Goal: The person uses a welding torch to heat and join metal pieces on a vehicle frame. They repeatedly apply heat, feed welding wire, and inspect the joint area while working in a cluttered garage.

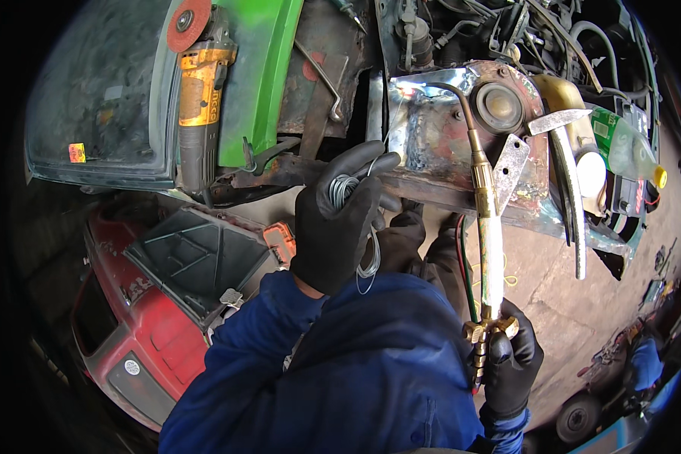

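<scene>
In its black glove, my left hand [329, 234] grips a coil of thin grey wire [343, 191]. One end of the wire rises from the fingers toward the bare metal seam, and a loose loop hangs below the palm. My gloved right hand [513, 367] is closed around the brass valve end of a gas torch [492, 261]. The torch stretches away from me, and its bent copper tip reaches over the body panel [424, 129]. A bright glow shows at the tip, against the panel's upper left edge. Dark and green hoses run beside the torch body.
A hammer [561, 121] and a drilled metal plate [511, 170] lie right of the torch. Beyond them is a plastic bottle [632, 155] with a yellow cap. An angle grinder [203, 98] rests beside the green panel [265, 72]. A red vehicle body [166, 333] stands lower left.
</scene>
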Demonstrator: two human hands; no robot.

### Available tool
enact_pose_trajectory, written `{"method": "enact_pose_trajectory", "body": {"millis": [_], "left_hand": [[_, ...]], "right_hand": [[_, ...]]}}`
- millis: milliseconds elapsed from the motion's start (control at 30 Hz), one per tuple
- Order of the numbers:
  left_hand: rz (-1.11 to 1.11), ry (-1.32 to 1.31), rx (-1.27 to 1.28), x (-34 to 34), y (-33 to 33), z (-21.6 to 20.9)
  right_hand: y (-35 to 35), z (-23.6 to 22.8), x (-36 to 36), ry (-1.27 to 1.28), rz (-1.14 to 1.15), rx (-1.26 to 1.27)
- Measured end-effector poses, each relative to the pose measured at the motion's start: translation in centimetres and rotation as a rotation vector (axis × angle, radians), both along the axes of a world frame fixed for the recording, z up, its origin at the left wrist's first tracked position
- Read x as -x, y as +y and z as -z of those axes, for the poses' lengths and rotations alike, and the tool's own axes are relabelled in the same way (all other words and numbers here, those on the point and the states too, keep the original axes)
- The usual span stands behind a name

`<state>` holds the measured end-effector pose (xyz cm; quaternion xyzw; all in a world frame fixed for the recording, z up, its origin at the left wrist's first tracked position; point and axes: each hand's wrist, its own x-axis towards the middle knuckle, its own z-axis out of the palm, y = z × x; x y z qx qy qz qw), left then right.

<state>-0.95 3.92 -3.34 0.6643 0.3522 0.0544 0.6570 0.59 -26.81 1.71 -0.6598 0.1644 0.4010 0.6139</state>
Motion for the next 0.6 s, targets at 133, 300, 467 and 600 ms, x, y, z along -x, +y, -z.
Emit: {"method": "enact_pose_trajectory", "body": {"millis": [133,300,467,600], "left_hand": [[0.016,-0.024,-0.003,-0.3,0.8,0.5],[-0.009,-0.035,0.028,-0.2,1.0,0.7],[0.019,-0.028,0.017,0.1,1.0,0.5],[0.026,-0.041,0.000,0.0,0.9,0.6]], "right_hand": [[1.1,0.8,0.0,0.002,-0.007,0.031],[1.5,0.7,-0.3,0.035,-0.048,0.058],[1.7,0.8,-0.1,0.041,-0.036,0.068],[1.3,1.1,-0.2,0.056,-0.074,0.082]]}}
